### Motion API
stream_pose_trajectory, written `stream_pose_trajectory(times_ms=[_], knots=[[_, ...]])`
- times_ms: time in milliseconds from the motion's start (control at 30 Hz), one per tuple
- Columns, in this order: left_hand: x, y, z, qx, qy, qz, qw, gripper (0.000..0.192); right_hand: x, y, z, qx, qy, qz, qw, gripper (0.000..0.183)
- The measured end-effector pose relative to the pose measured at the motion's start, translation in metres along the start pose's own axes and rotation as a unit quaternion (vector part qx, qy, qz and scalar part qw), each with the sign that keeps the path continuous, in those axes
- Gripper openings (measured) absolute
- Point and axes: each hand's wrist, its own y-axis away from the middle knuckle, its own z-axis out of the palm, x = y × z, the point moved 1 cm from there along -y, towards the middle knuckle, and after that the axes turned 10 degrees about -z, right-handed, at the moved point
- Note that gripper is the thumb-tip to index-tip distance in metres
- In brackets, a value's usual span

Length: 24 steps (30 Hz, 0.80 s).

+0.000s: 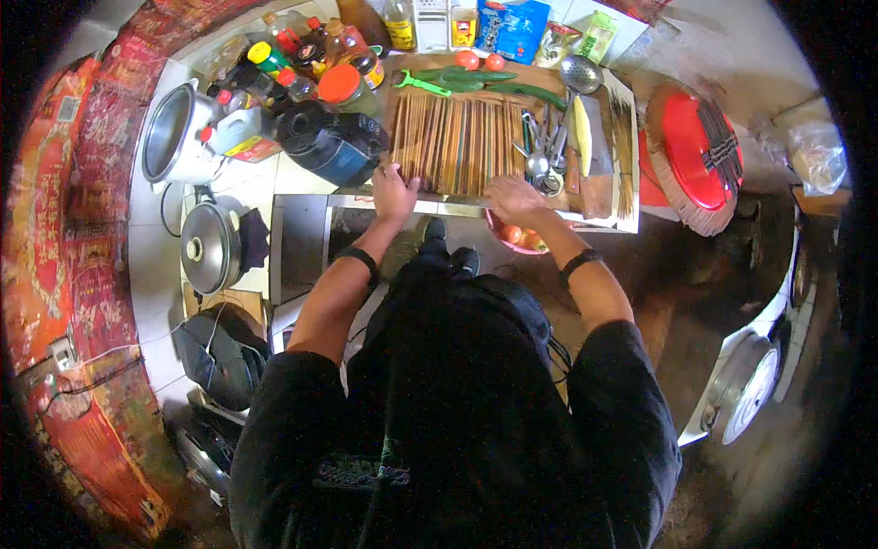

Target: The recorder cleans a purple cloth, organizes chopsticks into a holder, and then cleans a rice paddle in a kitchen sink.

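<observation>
Many wooden chopsticks [456, 141] lie side by side in a broad row on a wooden board [528, 74]. My left hand [394, 192] rests by the row's near left corner, thumb and fingers apart. At the near right end, my right hand [518, 197] lies palm down, its fingertips by the chopstick ends. I see nothing held in either hand. Metal spoons [538, 163] and other utensils lie just right of the row. Beyond the chopsticks are a green peeler [422, 84], green cucumbers [473, 77] and two tomatoes [467, 60].
A large dark bottle [333, 141] lies left of the board, near jars and sauce bottles. A cleaver [598, 147] and a yellow-green vegetable [583, 134] lie on the right. Below the counter edge is a pink basket [516, 247] with tomatoes. A lidded pot [209, 248] stands left.
</observation>
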Motion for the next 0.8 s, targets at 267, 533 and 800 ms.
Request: stream_pose_trajectory(times_ms=[267, 533, 800], knots=[[-0.018, -0.012, 0.006, -0.064, 0.055, -0.124, 0.989, 0.057, 0.003, -0.012, 0.007, 0.135, 0.116, 0.028, 0.984, 0.011], [-0.003, -0.031, 0.008, -0.098, 0.025, -0.209, 0.973, 0.054, -0.013, -0.008, 0.021, 0.225, 0.047, 0.249, 0.941, 0.014], [-0.039, -0.035, 0.023, -0.144, 0.066, -0.168, 0.973, 0.033, -0.001, 0.021, 0.036, 0.210, 0.083, 0.456, 0.861, 0.023]])
